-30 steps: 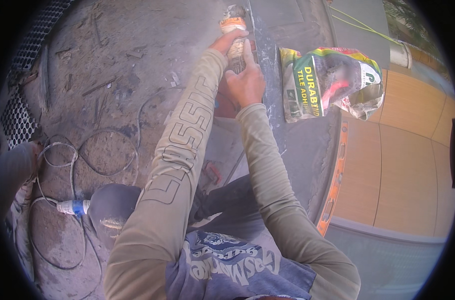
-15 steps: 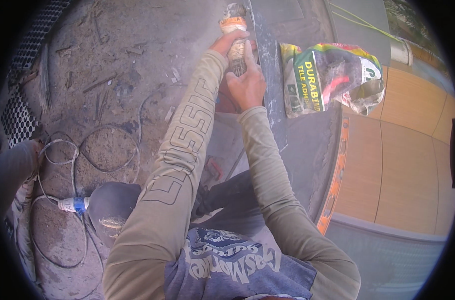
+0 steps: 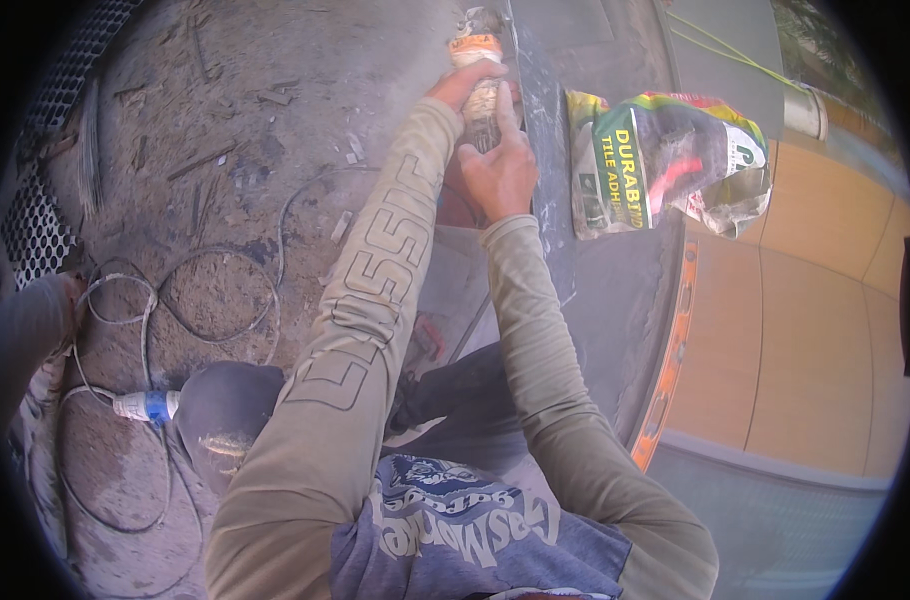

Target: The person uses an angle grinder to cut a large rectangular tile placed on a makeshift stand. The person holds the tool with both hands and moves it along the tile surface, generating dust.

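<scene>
Both hands grip a dusty angle grinder (image 3: 475, 48) with an orange band near its head, at the top of the view. My left hand (image 3: 465, 84) is wrapped round its body just behind the band. Closer to me, my right hand (image 3: 502, 172) closes on the rear part, its index finger stretched forward along the body. The grinder lies along the left edge of a dark grey slab (image 3: 549, 170). Its disc is hidden from this view. Haze that looks like dust hangs left of the head.
An opened tile adhesive bag (image 3: 615, 165) lies right of the slab. Beyond it runs an orange spirit level (image 3: 673, 360). A looped cable (image 3: 215, 335) with a blue-and-white connector (image 3: 147, 406) lies on the rubble-strewn ground at left. Another person's arm (image 3: 30, 325) shows at the left rim.
The view has shifted slightly, so hands, grinder and bag all appear a little further right and lower. Both hands keep the same grip on the grinder.
</scene>
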`<control>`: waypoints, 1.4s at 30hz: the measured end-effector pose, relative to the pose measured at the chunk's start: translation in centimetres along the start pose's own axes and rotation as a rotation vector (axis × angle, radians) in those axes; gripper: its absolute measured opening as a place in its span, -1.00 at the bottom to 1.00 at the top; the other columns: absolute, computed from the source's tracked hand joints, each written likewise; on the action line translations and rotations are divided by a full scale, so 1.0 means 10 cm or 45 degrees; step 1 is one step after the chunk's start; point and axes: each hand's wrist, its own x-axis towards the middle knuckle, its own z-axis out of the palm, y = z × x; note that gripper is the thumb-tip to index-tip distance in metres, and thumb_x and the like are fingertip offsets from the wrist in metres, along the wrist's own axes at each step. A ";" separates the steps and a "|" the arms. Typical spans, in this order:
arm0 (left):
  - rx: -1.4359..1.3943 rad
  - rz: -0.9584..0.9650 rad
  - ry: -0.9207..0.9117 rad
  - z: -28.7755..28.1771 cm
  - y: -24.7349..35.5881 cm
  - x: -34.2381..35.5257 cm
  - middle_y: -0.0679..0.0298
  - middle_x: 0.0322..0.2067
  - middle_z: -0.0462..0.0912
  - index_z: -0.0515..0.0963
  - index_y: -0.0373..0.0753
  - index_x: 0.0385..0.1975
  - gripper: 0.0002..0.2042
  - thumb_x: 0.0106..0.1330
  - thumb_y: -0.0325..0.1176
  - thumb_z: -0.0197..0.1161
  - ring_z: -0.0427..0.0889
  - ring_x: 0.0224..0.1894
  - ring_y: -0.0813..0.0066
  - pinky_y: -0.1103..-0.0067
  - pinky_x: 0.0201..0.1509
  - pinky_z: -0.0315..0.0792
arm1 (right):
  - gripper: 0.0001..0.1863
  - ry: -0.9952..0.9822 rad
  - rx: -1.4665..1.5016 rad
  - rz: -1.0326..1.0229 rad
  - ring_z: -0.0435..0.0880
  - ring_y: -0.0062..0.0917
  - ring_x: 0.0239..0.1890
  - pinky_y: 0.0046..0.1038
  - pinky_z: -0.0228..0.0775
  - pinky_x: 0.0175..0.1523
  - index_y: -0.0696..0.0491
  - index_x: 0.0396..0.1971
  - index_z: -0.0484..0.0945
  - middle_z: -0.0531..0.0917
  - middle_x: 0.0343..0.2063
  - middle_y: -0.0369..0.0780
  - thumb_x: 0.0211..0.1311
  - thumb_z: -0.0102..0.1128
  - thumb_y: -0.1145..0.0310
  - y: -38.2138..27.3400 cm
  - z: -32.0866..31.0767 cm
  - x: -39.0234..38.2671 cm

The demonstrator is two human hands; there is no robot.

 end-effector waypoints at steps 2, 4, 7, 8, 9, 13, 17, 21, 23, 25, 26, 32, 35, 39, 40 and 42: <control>-0.021 -0.012 -0.011 0.00 0.02 0.02 -0.15 -0.02 0.77 0.42 -0.41 0.22 -0.51 0.38 -0.35 0.42 0.84 0.02 -0.03 0.18 0.16 0.79 | 0.05 0.006 -0.006 -0.002 0.73 0.15 0.00 0.03 0.56 0.17 -0.27 0.64 0.27 0.72 -0.09 0.17 0.04 0.43 0.32 -0.01 0.02 0.03; -0.018 -0.027 -0.019 0.00 0.04 0.04 -0.16 -0.01 0.77 0.41 -0.40 0.23 -0.50 0.38 -0.35 0.42 0.84 0.02 -0.04 0.17 0.16 0.79 | 0.05 0.017 -0.028 -0.003 0.73 0.15 0.00 0.04 0.57 0.17 -0.27 0.65 0.26 0.72 -0.09 0.17 0.04 0.43 0.32 -0.02 0.03 0.05; -0.013 -0.029 -0.014 0.00 0.05 0.06 -0.17 0.00 0.76 0.40 -0.39 0.24 -0.49 0.39 -0.35 0.42 0.84 0.02 -0.05 0.16 0.15 0.79 | 0.05 -0.020 -0.025 0.042 0.74 0.15 0.00 0.04 0.57 0.17 -0.27 0.65 0.26 0.72 -0.08 0.16 0.05 0.43 0.31 -0.03 0.04 0.08; -0.011 -0.024 -0.007 -0.01 0.05 0.07 -0.17 0.00 0.76 0.39 -0.38 0.25 -0.49 0.39 -0.35 0.42 0.84 0.02 -0.05 0.15 0.15 0.79 | 0.04 -0.018 -0.031 0.049 0.75 0.13 0.02 -0.01 0.57 0.20 -0.25 0.64 0.27 0.74 -0.06 0.15 0.05 0.42 0.31 -0.04 0.05 0.10; 0.007 -0.029 -0.011 -0.02 0.07 0.09 -0.18 0.01 0.76 0.39 -0.38 0.26 -0.48 0.39 -0.35 0.42 0.84 0.03 -0.05 0.15 0.15 0.79 | 0.04 -0.017 -0.038 0.056 0.76 0.10 0.05 -0.05 0.56 0.23 -0.22 0.64 0.28 0.76 -0.04 0.14 0.04 0.40 0.31 -0.05 0.05 0.12; 0.047 -0.005 -0.009 -0.03 0.09 0.15 -0.17 0.01 0.76 0.39 -0.36 0.26 -0.47 0.38 -0.33 0.43 0.84 0.02 -0.04 0.15 0.13 0.80 | 0.02 -0.017 -0.038 0.054 0.75 0.09 0.10 -0.10 0.55 0.27 -0.20 0.64 0.30 0.77 0.01 0.16 0.04 0.39 0.30 -0.08 0.06 0.14; 0.062 0.004 0.023 0.00 0.06 0.10 -0.16 -0.02 0.77 0.43 -0.34 0.23 -0.49 0.36 -0.32 0.45 0.85 -0.01 -0.02 0.17 0.12 0.80 | 0.02 -0.003 -0.028 0.060 0.74 0.11 0.10 -0.07 0.55 0.25 -0.22 0.64 0.29 0.74 0.01 0.16 0.05 0.41 0.30 -0.08 0.04 0.10; 0.037 -0.003 -0.004 -0.01 0.07 0.07 -0.14 -0.04 0.78 0.45 -0.34 0.21 -0.51 0.36 -0.33 0.44 0.86 -0.03 0.01 0.19 0.11 0.81 | 0.05 0.008 -0.054 0.023 0.74 0.11 0.05 -0.01 0.57 0.20 -0.24 0.65 0.27 0.72 -0.04 0.13 0.05 0.45 0.31 -0.07 0.05 0.07; 0.020 -0.017 -0.010 -0.01 0.04 0.02 -0.13 -0.05 0.79 0.45 -0.34 0.21 -0.52 0.37 -0.33 0.44 0.86 -0.03 0.02 0.20 0.12 0.80 | 0.05 0.008 -0.049 0.029 0.74 0.12 0.05 -0.01 0.57 0.20 -0.23 0.64 0.27 0.72 -0.04 0.14 0.04 0.46 0.31 -0.06 0.03 0.02; 0.045 -0.002 -0.010 0.01 0.03 0.00 -0.12 -0.06 0.79 0.45 -0.34 0.19 -0.53 0.37 -0.34 0.43 0.86 -0.03 0.03 0.20 0.11 0.80 | 0.06 0.008 -0.024 0.025 0.73 0.12 0.05 -0.01 0.57 0.20 -0.22 0.64 0.27 0.72 -0.04 0.14 0.04 0.46 0.31 -0.06 0.02 -0.01; 0.059 0.008 -0.007 0.00 0.03 0.00 -0.11 -0.07 0.79 0.45 -0.34 0.19 -0.54 0.37 -0.35 0.43 0.86 -0.03 0.03 0.20 0.11 0.80 | 0.06 -0.003 -0.038 0.034 0.73 0.12 0.05 -0.01 0.57 0.20 -0.22 0.64 0.27 0.72 -0.04 0.15 0.04 0.46 0.31 -0.07 0.03 -0.02; 0.016 -0.003 -0.011 0.04 0.01 -0.09 -0.09 -0.08 0.80 0.46 -0.34 0.15 -0.58 0.36 -0.37 0.41 0.86 -0.05 0.04 0.20 0.10 0.81 | 0.05 0.002 -0.029 0.019 0.74 0.11 0.04 -0.02 0.57 0.20 -0.21 0.64 0.29 0.72 -0.04 0.14 0.03 0.48 0.30 -0.03 0.03 -0.04; 0.018 -0.002 0.017 0.04 0.01 -0.11 -0.06 -0.09 0.79 0.47 -0.33 0.14 -0.58 0.36 -0.38 0.41 0.86 -0.07 0.07 0.20 0.09 0.81 | 0.04 0.003 -0.017 0.044 0.75 0.09 0.04 -0.06 0.57 0.21 -0.21 0.63 0.30 0.74 -0.03 0.15 0.03 0.45 0.30 -0.06 0.02 -0.07; -0.018 0.003 0.025 0.04 -0.03 -0.14 -0.03 -0.10 0.79 0.47 -0.32 0.14 -0.58 0.34 -0.39 0.43 0.86 -0.08 0.09 0.20 0.08 0.81 | 0.02 0.020 -0.034 0.054 0.78 0.07 0.05 -0.14 0.57 0.23 -0.24 0.64 0.31 0.78 0.00 0.16 0.03 0.36 0.31 -0.07 0.01 -0.10; -0.014 0.013 0.025 0.04 -0.04 -0.13 -0.03 -0.10 0.79 0.47 -0.32 0.14 -0.57 0.34 -0.39 0.43 0.86 -0.07 0.09 0.20 0.08 0.80 | 0.02 0.016 -0.028 0.054 0.78 0.06 0.05 -0.14 0.57 0.23 -0.25 0.64 0.31 0.78 -0.01 0.15 0.03 0.36 0.31 -0.05 0.01 -0.09; -0.011 0.014 0.025 0.05 -0.07 -0.11 -0.03 -0.11 0.79 0.46 -0.32 0.15 -0.56 0.33 -0.39 0.44 0.86 -0.07 0.10 0.20 0.08 0.80 | 0.02 -0.019 -0.007 0.076 0.75 0.09 0.03 -0.07 0.55 0.23 -0.22 0.63 0.31 0.74 -0.05 0.13 0.03 0.42 0.29 -0.02 -0.01 -0.10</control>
